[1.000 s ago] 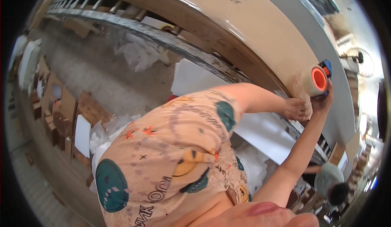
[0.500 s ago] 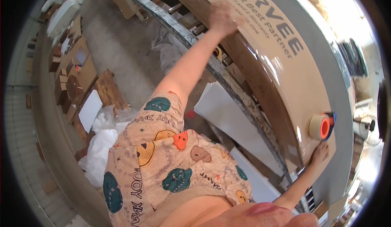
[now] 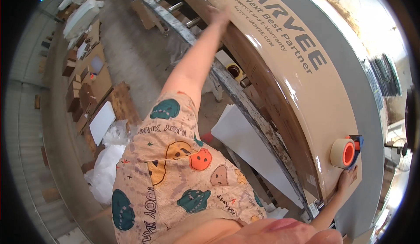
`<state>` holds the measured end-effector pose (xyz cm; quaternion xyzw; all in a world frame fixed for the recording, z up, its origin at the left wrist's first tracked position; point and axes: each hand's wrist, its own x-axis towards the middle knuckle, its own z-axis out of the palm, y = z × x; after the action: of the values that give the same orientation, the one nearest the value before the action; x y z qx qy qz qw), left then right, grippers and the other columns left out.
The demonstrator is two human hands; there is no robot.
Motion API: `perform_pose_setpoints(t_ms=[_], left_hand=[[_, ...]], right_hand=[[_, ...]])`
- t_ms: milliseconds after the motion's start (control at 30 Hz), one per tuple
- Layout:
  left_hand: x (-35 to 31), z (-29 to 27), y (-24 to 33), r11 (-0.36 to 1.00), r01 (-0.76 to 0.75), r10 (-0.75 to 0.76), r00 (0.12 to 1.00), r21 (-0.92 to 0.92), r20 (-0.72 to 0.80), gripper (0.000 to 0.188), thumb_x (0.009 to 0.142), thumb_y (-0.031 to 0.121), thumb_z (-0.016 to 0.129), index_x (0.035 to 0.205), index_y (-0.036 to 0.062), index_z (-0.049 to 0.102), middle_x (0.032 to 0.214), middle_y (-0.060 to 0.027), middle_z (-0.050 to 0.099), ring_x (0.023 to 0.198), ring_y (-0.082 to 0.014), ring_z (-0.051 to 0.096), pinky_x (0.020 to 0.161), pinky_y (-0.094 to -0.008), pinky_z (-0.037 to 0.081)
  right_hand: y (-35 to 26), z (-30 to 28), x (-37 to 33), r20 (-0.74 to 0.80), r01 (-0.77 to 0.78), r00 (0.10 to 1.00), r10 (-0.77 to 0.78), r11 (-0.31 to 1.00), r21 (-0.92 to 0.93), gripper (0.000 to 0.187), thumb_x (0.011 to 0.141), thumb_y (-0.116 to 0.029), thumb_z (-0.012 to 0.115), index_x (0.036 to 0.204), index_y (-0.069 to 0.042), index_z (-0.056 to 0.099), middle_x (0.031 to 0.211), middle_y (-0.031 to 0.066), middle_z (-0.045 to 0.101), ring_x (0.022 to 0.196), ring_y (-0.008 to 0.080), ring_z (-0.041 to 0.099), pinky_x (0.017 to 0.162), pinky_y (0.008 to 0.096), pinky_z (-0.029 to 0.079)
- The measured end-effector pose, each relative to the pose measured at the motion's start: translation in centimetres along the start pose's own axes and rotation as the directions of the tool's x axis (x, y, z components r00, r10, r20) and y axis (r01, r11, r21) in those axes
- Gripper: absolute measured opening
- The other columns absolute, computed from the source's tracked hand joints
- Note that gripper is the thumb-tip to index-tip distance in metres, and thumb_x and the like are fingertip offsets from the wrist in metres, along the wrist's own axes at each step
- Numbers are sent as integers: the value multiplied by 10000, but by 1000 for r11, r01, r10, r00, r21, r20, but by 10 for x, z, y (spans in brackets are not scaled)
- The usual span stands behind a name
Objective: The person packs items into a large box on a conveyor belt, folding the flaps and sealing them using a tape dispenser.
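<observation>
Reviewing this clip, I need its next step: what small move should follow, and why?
Probably slide the left hand along the near top edge of the cardboard box, pressing down: glossy streaks there look like clear tape, and that hand is at the edge, while the right hand is at the tape dispenser.

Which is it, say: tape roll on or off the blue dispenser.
On: the tape roll sits fitted against the blue dispenser, by the right hand.
</observation>
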<state>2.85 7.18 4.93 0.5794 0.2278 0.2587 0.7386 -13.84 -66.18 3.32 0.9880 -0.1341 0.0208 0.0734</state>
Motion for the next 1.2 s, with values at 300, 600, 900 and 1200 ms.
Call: perform_pose_setpoints(t_ms=[300,600,900,1200], left_hand=[[-206,104,-37,909,132,-29,966,396,-256,957,824,325,627,1438,-45,-6,1504,-259,54,1381,-393,164,1134,-413,184],[-192,95,-53,869,13,116,967,495,-228,969,801,352,634,1416,-98,35,1477,-291,119,1355,-399,222,1125,-397,210],[-99,45,-66,690,-232,235,968,685,92,454,819,295,641,1120,-43,597,1081,-227,632,1010,-310,622,839,-379,498],[-492,-14,-7,219,-892,180,436,396,882,882,738,604,652,1244,-94,465,1345,-290,404,1301,-439,311,1095,-478,235]], right_hand=[[9,-14,91,62,164,973,-222,855,493,594,945,-549,356,1222,-57,541,1200,197,566,1141,327,501,978,374,361],[11,-27,38,217,16,962,-167,827,562,563,937,-540,374,1100,-50,598,1075,183,626,1042,352,551,899,394,409],[-86,-22,-111,148,-81,989,22,912,403,697,915,-562,367,1316,3,446,1319,229,482,1234,366,443,1041,426,332],[-90,-48,-165,-63,771,637,-768,637,23,615,960,-491,290,1458,-132,254,1505,201,180,1405,347,125,1130,445,111]])
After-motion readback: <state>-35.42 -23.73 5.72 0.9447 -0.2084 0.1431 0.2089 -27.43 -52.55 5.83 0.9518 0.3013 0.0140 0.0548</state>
